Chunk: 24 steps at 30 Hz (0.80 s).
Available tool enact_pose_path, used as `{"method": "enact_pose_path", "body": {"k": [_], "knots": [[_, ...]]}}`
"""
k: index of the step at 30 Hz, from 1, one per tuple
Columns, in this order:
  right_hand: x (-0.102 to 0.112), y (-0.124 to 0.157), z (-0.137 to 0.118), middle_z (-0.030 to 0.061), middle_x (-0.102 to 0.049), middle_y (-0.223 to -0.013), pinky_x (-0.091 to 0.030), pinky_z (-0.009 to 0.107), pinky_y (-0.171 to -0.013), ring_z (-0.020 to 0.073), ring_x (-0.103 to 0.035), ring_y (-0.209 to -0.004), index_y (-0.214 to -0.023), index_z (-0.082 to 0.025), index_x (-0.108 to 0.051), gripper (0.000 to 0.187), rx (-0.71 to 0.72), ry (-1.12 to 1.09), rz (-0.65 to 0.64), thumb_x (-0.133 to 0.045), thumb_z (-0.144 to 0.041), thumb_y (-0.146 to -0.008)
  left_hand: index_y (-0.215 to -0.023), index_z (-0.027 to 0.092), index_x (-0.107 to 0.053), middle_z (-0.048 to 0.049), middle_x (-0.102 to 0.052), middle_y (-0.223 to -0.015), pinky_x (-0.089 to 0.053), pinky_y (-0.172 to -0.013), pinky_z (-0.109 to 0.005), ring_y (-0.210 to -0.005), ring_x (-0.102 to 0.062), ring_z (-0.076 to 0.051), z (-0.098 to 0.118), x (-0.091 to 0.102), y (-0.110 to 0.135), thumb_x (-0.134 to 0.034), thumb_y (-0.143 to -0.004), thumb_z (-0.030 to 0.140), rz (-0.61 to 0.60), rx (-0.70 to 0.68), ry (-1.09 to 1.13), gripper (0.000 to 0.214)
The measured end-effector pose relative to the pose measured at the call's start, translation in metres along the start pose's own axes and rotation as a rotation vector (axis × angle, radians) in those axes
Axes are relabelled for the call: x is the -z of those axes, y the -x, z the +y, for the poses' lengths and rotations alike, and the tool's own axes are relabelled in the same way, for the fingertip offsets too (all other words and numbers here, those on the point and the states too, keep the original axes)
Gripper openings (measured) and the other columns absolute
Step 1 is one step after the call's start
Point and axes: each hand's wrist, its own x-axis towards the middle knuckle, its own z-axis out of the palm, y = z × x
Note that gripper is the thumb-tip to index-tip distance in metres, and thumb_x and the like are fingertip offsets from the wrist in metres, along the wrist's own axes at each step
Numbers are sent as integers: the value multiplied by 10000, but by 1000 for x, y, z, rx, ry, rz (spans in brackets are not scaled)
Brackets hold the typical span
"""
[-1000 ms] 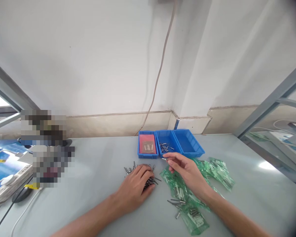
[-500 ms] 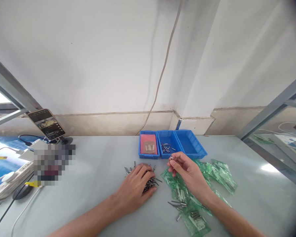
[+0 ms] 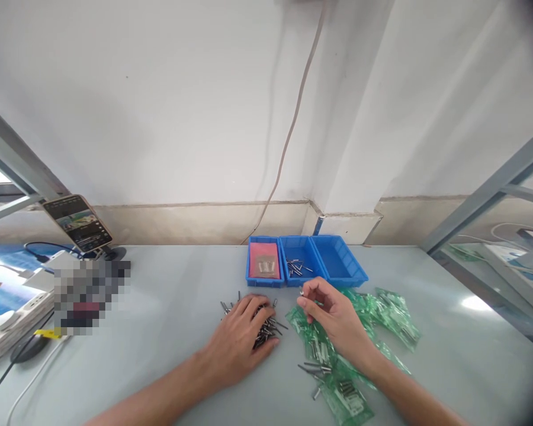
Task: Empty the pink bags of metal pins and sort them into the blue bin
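The right hand pinches one small metal pin — a second ago it poked out sideways, now only a bit shows. The left hand still covers one metal pile; I can't tell if its fingers grip any. Three blue trays stand behind.

Metal pins beneath left hand, bags right of them, bins behind
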Motion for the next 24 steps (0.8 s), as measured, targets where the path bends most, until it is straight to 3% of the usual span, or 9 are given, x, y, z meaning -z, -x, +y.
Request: {"method": "enact_pose_path", "body": {"k": [7, 10, 14, 18, 24], "knots": [[-1, 1, -10, 15, -644, -843, -469, 281, -588, 136, -521, -638, -1011, -210, -721, 430, -87, -68, -39, -655, -635, -1024, -1401, 249, -555, -127, -577, -1505, -560, -1105, -526, -1390, -569, -329, -1, -1, 1, -657, -1052, 360, -6, 25, -16, 380], [-2, 2, -13, 1, -611, -828, -463, 276, -588, 134, -501, -640, -1032, -219, -710, 416, -88, -109, -27, -655, -631, -1027, -1407, 250, -557, -131, -566, -1527, -563, -1108, -527, -1407, -562, -331, -1, -1, 1, -650, -1055, 360, 6, 23, -8, 380], [-2, 2, -13, 19, -658, -928, -511, 298, -629, 166, -579, -717, -1098, -251, -671, 365, -73, -129, -17, -676, -608, -1021, -1417, 257, -557, -122, -557, -1550, -550, -1133, -532, -1434, -542, -325, -2, -2, 0, -656, -1055, 360, -3, 29, 2, 390], [-1, 2, -9, 23, -655, -972, -531, 307, -648, 187, -616, -782, -1035, -262, -618, 288, -45, -85, -4, -711, -534, -1018, -1408, 258, -566, -119, -561, -1547, -553, -1136, -526, -1436, -543, -318, -2, -2, 1, -653, -1056, 351, 3, 32, 11, 374], [-2, 3, -7, -1, -580, -943, -491, 297, -643, 166, -543, -747, -913, -259, -581, 276, -26, -9, 1, -748, -461, -999, -1403, 251, -552, -125, -548, -1544, -535, -1150, -543, -1438, -525, -325, -2, -2, 1, -649, -1058, 323, -24, 37, 23, 366]]}}
